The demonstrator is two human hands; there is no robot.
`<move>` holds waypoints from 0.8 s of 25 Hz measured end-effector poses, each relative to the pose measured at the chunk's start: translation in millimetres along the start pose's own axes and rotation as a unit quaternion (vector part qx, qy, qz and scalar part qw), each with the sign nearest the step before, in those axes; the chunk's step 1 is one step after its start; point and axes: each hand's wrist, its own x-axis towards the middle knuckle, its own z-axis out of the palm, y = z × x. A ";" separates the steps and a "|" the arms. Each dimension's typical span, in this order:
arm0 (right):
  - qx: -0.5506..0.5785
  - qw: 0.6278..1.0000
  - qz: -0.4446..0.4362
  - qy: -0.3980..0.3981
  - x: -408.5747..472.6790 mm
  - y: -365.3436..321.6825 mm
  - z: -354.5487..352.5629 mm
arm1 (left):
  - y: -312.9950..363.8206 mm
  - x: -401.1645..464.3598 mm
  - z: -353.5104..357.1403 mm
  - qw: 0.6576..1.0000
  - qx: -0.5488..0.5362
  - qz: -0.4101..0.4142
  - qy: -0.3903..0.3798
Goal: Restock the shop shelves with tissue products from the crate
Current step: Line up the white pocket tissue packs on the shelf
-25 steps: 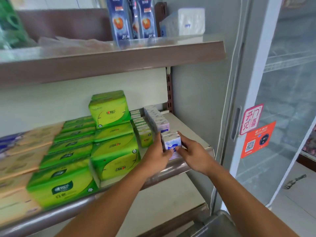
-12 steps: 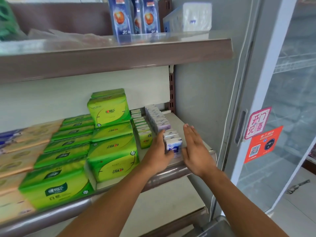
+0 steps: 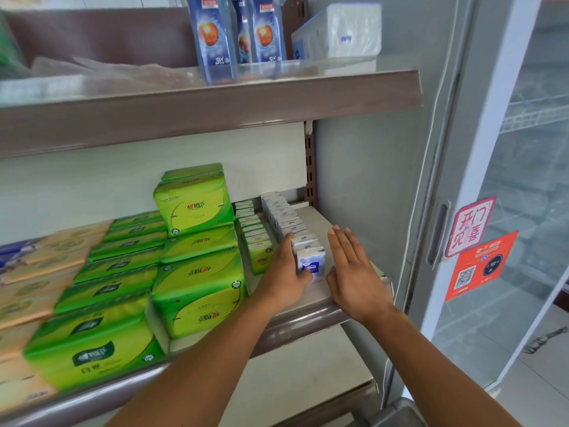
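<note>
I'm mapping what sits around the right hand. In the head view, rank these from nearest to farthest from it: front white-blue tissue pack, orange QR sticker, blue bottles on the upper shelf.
From the right hand:
1. Front white-blue tissue pack, just left.
2. Orange QR sticker, right, on the glass door.
3. Blue bottles, up left.

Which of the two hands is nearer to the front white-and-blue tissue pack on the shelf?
Left. The left hand touches the front tissue pack on its left side; the right hand is flat and open just to its right, apart from it.
</note>
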 end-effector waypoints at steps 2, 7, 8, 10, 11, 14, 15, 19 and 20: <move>0.008 1.000 0.002 -0.012 1.1 0.4 1.7 | 0.1 2.0 0.8 1.000 0.001 0.000 0.000; 0.008 1.000 -0.002 -0.024 3.1 2.7 5.1 | -3.2 3.9 5.3 1.000 0.008 -0.010 -0.003; 0.008 1.000 -0.004 -0.029 3.5 3.1 5.9 | -3.5 3.5 6.1 1.000 0.012 -0.017 -0.009; 0.014 0.999 -0.007 -0.037 4.2 3.7 6.5 | -3.2 2.9 7.9 0.999 0.019 -0.033 -0.016; 0.016 0.999 -0.007 -0.040 4.7 3.5 6.7 | -3.7 2.7 8.9 0.999 0.020 -0.036 -0.015; 0.018 0.999 -0.003 -0.039 5.2 3.2 6.8 | -5.7 2.4 10.7 0.999 0.021 -0.037 -0.009; 0.014 0.999 -0.003 -0.039 5.0 3.2 6.7 | -6.4 2.4 11.1 0.999 0.022 -0.036 -0.009; 0.000 0.999 -0.010 -0.036 4.8 2.3 5.5 | -6.3 1.7 10.5 0.999 0.015 -0.036 -0.008; -0.002 0.999 -0.009 -0.036 4.5 2.0 5.1 | -4.7 0.2 9.5 0.999 0.016 -0.039 -0.010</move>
